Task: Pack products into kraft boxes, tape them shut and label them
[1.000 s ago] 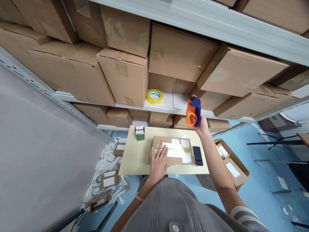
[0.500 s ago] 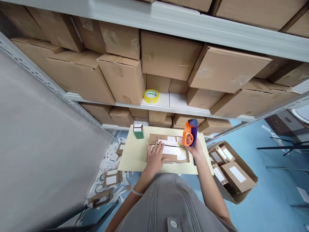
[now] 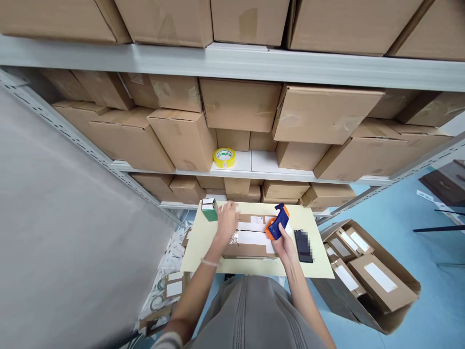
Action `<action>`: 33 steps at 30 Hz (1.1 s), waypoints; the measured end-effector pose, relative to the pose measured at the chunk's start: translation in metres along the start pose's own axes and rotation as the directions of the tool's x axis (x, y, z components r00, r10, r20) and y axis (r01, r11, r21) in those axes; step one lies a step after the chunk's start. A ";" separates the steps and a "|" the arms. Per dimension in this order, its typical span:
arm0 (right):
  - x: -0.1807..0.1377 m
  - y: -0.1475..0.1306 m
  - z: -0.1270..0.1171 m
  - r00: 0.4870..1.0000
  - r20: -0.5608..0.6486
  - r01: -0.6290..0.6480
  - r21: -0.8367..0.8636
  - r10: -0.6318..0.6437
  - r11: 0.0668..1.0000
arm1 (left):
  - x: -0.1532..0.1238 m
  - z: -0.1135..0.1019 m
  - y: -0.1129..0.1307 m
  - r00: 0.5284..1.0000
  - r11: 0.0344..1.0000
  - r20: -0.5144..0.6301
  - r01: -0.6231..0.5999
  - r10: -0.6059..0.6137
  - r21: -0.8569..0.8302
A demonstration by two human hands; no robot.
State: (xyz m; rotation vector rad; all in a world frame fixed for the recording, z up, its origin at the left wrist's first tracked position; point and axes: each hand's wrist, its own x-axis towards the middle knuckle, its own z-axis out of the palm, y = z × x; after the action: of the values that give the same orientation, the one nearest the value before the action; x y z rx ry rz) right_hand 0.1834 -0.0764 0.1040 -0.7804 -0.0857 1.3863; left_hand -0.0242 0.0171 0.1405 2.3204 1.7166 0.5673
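A cardboard box (image 3: 245, 250) with white labels and shiny clear tape lies on a small pale yellow table (image 3: 203, 259). My right hand (image 3: 285, 245) is closed round a blue and orange tape dispenser (image 3: 278, 224), held over the right end of the box. At the box's upper left corner is my left hand (image 3: 227, 223), its fingers smeared by motion. Whether it holds anything cannot be made out. Just left of that hand stands a green box (image 3: 209, 213) with a white top. A black phone (image 3: 303, 245) lies right of my right hand.
Shelves (image 3: 232, 62) packed with cardboard boxes rise behind the table. A yellow tape roll (image 3: 224, 157) rests on the middle shelf. On the floor at right stands a large open carton (image 3: 401, 317) holding labelled boxes. Scraps (image 3: 160, 291) litter the floor at left.
My left hand has lifted from the middle of the box and moved to its upper left corner. The tape dispenser has turned and come lower and leftward over the box. The view has tilted upward.
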 end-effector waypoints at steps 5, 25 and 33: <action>-0.003 0.006 -0.003 0.999 0.041 0.005 -0.034 -0.004 0.999 | 0.118 -0.051 -0.026 0.960 1.000 -0.278 -0.005 0.002 -0.010; 0.155 -0.099 0.170 0.713 0.607 0.347 -0.740 -0.351 -0.576 | 0.122 -0.086 -0.024 0.931 0.844 -0.357 -0.137 -0.068 -0.518; 0.176 -0.082 0.189 0.709 0.638 0.397 -0.713 -0.301 -0.578 | 0.033 -0.134 0.009 0.959 0.386 -0.247 -0.177 -0.141 -0.906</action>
State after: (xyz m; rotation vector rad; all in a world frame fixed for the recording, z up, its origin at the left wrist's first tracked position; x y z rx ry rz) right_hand 0.1994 0.1665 0.2236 -1.8506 -1.8036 -0.0032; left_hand -0.0638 0.0372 0.2710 1.4139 0.9362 1.4774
